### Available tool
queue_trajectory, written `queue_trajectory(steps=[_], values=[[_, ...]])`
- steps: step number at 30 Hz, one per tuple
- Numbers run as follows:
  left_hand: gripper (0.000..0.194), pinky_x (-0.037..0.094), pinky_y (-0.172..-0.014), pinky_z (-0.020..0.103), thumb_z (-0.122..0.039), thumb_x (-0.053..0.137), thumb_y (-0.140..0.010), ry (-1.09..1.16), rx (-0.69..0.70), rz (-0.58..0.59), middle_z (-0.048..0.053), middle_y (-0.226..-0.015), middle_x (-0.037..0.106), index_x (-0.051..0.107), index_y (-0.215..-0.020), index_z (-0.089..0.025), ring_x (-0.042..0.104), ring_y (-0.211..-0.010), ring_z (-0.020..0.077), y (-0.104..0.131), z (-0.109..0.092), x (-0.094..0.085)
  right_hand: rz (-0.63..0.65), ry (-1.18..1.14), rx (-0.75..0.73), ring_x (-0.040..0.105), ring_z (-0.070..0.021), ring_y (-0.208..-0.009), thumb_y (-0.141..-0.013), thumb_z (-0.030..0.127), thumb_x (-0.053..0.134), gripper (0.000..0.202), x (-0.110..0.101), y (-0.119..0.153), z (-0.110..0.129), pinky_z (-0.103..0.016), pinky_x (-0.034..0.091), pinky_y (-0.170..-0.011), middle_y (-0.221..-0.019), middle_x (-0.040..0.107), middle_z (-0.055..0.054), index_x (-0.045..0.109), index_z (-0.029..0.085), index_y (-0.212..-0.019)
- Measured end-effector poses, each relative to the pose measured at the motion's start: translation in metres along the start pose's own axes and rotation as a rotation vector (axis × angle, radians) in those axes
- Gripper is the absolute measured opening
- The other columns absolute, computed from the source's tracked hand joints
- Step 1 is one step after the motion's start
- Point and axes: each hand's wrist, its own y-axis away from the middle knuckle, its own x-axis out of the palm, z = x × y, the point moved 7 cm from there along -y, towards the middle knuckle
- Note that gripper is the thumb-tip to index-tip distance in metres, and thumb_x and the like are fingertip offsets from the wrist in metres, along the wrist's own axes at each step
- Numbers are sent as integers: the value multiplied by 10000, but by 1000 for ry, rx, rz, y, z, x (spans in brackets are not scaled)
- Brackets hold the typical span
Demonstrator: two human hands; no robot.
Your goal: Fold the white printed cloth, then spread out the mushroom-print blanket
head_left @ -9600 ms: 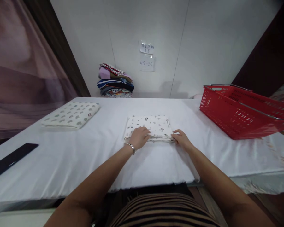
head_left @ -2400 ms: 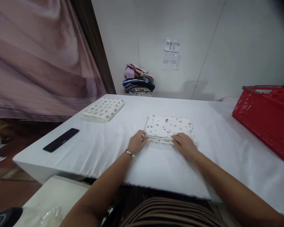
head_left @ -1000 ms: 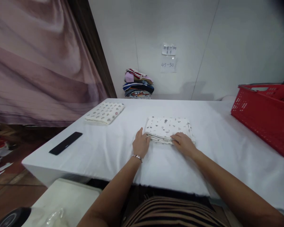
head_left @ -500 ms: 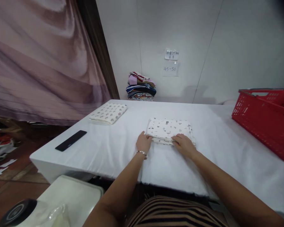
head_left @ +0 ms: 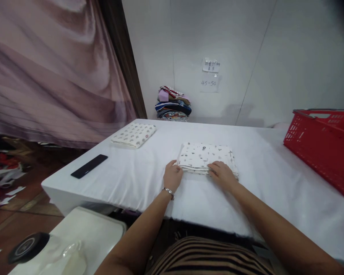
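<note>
A folded white cloth [head_left: 205, 154] with a small grey print lies in several layers on the white-covered table [head_left: 137, 168] in front of me. At its front left corner is my left hand [head_left: 172, 176], wearing a silver bracelet; its fingers are slightly apart, and the fingertips sit right beside the cloth's edge. My right hand [head_left: 221, 173] grips the front edge toward the right, fingers on top and thumb at the layered side. The undersides of both hands are hidden.
Another folded printed cloth [head_left: 134, 135] and a flat black object [head_left: 89, 166] lie on the left side. A red basket [head_left: 323, 149] stands at the right. A stack of fabrics [head_left: 173, 104] rises by the wall. A white stool-like surface [head_left: 88, 229] is below left.
My left hand has shifted slightly left, away from the cloth's corner, and its grip has loosened. The right hand stays at the front edge. The whole view has moved a little.
</note>
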Motion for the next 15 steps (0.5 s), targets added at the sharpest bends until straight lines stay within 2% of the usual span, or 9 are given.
queue_trajectory(steps=[3,5,11,15], values=[[104,418,-945,378,-193,547,-695,32,-110,28,39,-1154,571,615,-617,-201,537,-1053,208,-1,12,1,-13,26,-29,500,-206,-904,-866,268,462,240,1,-2,4,-338,376,-821,-993,578,-75,610,200,-1041],[109,414,-945,375,-200,545,-694,39,-132,34,44,-1135,576,609,-606,-195,547,-1032,206,-3,14,4,-8,33,-42,497,-210,-922,-864,255,465,236,3,-5,7,-344,376,-828,-1013,574,-79,611,204,-1042],[90,411,-936,363,-221,550,-701,-2,-95,-11,63,-1099,587,579,-622,-191,535,-1039,210,-4,8,3,21,4,-72,496,-209,-935,-867,225,438,242,10,-12,12,-343,391,-809,-1024,576,-80,625,215,-1022],[130,403,-944,382,-311,588,-715,-18,-80,-53,69,-1131,573,578,-657,-195,518,-1063,225,-4,4,1,10,-63,-45,499,-201,-939,-871,245,435,240,11,-13,12,-333,400,-813,-1020,580,-72,623,214,-1017]])
